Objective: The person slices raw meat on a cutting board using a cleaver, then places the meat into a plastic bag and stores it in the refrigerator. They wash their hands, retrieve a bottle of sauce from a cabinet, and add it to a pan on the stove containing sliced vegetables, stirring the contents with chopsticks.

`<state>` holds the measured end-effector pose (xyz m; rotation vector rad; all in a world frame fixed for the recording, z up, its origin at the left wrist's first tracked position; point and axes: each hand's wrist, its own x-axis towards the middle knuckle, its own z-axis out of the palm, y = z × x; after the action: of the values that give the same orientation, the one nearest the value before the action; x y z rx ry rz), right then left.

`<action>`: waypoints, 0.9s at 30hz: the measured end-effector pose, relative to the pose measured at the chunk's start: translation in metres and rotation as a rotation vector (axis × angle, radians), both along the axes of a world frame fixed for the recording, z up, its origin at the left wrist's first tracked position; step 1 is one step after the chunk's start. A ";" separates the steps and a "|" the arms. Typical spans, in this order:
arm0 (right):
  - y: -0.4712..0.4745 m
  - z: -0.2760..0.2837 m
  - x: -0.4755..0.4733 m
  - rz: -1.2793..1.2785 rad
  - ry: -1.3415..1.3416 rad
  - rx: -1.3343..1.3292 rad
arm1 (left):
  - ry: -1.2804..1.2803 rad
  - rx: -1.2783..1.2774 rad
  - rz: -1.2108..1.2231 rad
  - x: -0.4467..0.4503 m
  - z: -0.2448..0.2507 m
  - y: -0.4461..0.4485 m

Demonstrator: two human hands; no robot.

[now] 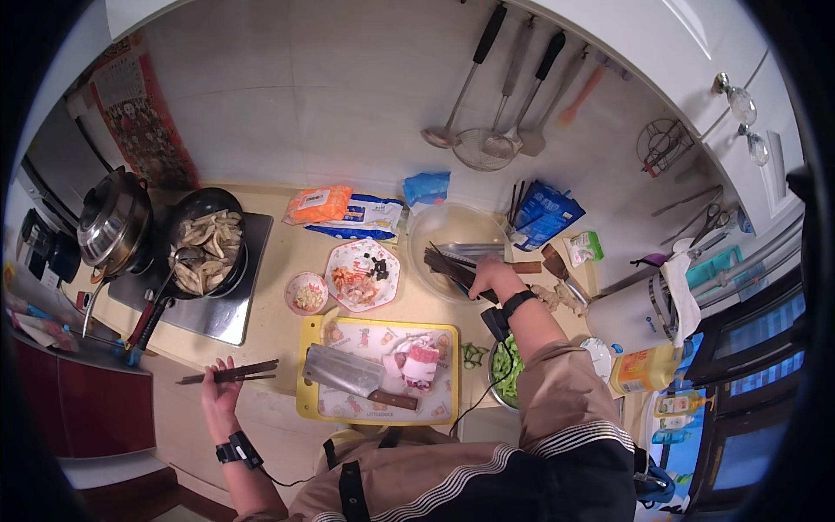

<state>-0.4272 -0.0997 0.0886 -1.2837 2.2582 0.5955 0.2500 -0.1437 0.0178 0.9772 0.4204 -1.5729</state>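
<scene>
My left hand (222, 395) is shut on a few dark chopsticks (244, 372), raised before the counter's front edge, left of the cutting board (306, 391). Over the large translucent bowl (417, 277), my right hand (494, 277) grips a bundle of dark thin sticks (450, 266) that look like chopsticks. A wooden handle (525, 267) sticks out beside that hand, and a metal blade (473, 249) lies across the bowl behind it. On the yellow-rimmed board rest a cleaver (342, 372) and a piece of raw pork (417, 365).
At left, a wok (207, 241) of sliced food and a lidded pot (114, 222) occupy the cooktop (251, 287). A plate (365, 251) and small bowl (305, 293) hold chopped ingredients. Cut green vegetables (505, 368) fill a bowl under my right arm. Ladles (443, 136) hang behind.
</scene>
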 end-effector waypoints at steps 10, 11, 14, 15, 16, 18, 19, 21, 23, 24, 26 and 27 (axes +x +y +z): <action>-0.020 -0.024 0.035 -0.214 0.258 -0.024 | 0.012 0.001 -0.100 -0.013 -0.009 -0.020; -0.021 -0.030 0.036 -0.233 0.236 -0.031 | -0.001 0.004 -0.106 -0.012 -0.009 -0.020; -0.022 -0.045 0.038 -0.258 0.204 -0.109 | -0.014 0.019 -0.112 -0.008 -0.009 -0.020; -0.023 -0.048 0.038 -0.240 0.211 -0.145 | -0.013 0.015 -0.109 -0.006 -0.009 -0.019; -0.024 -0.049 0.037 -0.213 0.204 -0.153 | -0.014 0.009 -0.104 -0.004 -0.009 -0.018; -0.025 -0.050 0.036 -0.151 0.180 -0.180 | -0.016 -0.004 -0.100 0.001 -0.010 -0.017; -0.024 -0.050 0.036 -0.128 0.170 -0.175 | -0.017 -0.011 -0.100 0.003 -0.011 -0.017; -0.023 -0.051 0.037 -0.047 0.197 -0.156 | -0.019 -0.014 -0.104 0.007 -0.014 -0.015; -0.019 -0.054 0.039 0.002 0.265 -0.200 | -0.047 -0.002 -0.105 0.009 -0.016 -0.014; -0.016 -0.058 0.041 0.017 0.316 -0.255 | -0.013 0.000 -0.111 0.009 -0.017 -0.013; -0.011 -0.068 0.043 0.047 0.408 -0.318 | 0.001 0.019 -0.107 0.008 -0.019 -0.012; -0.009 -0.072 0.043 0.062 0.449 -0.325 | 0.001 0.022 -0.114 0.007 -0.020 -0.011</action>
<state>-0.3847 -0.1084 0.0161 -1.4970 2.7820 0.6038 0.2569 -0.1547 -0.0019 1.0324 0.3890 -1.6743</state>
